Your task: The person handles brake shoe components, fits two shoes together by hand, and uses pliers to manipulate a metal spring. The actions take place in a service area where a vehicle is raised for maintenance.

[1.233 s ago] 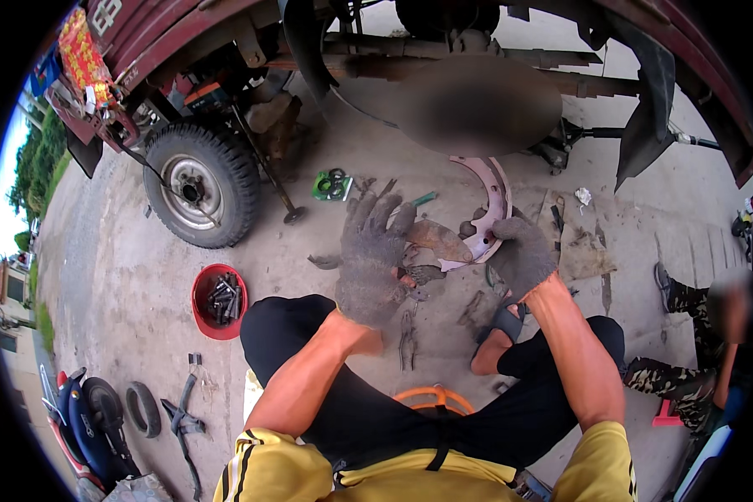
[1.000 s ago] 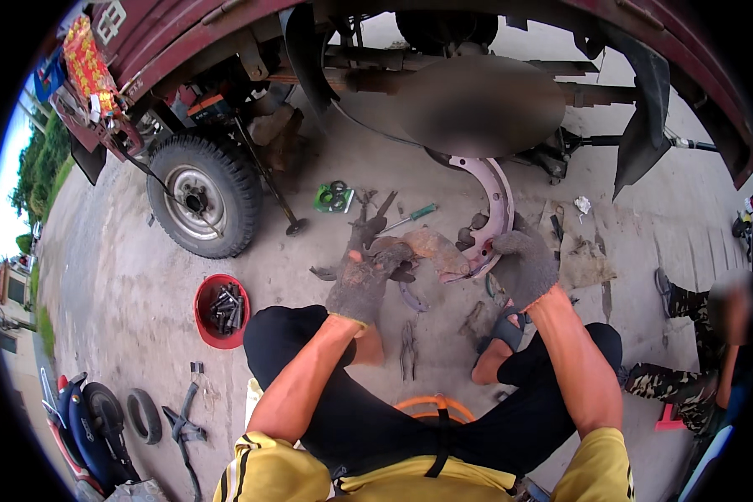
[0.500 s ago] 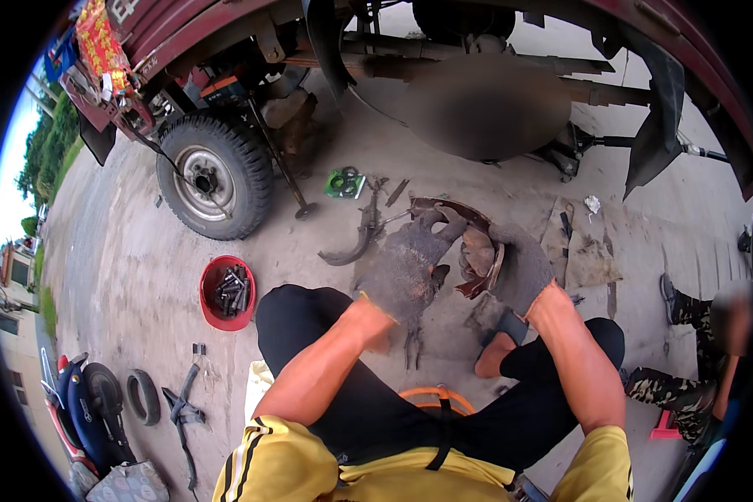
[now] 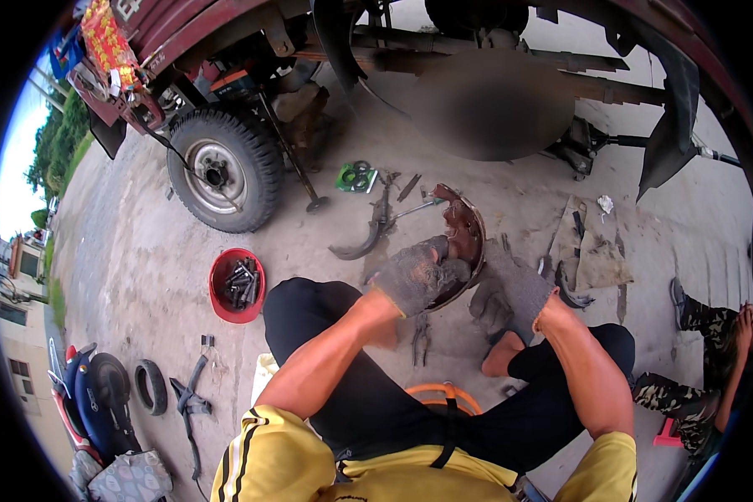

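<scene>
My left hand [image 4: 418, 273], in a worn grey glove, is closed on the lower left of a rusty, round, dished metal plate [image 4: 464, 226]. The plate stands tilted above the ground between my knees, its brown inner face toward the left. My right hand [image 4: 517, 283], gloved too, is beside the plate's right rim with its fingers stretched out; whether they touch the rim is unclear. Just beyond the plate lie a screwdriver [image 4: 418, 208] and a curved brake shoe [image 4: 366, 243]. Another curved metal piece [image 4: 571, 289] lies right of my right hand.
A red bowl of metal parts [image 4: 214, 293] stands left of my knee. Ahead are the truck wheel [image 4: 226, 171], a green package [image 4: 356, 176] and a floor jack [image 4: 577, 144]. A stained sheet [image 4: 601, 259] lies to the right, near a seated person in camouflage trousers [image 4: 673, 397].
The plate has turned more edge-on and stands more upright. My left hand has moved lower on it, and the right hand has shifted from its grip at the plate to beside the rim.
</scene>
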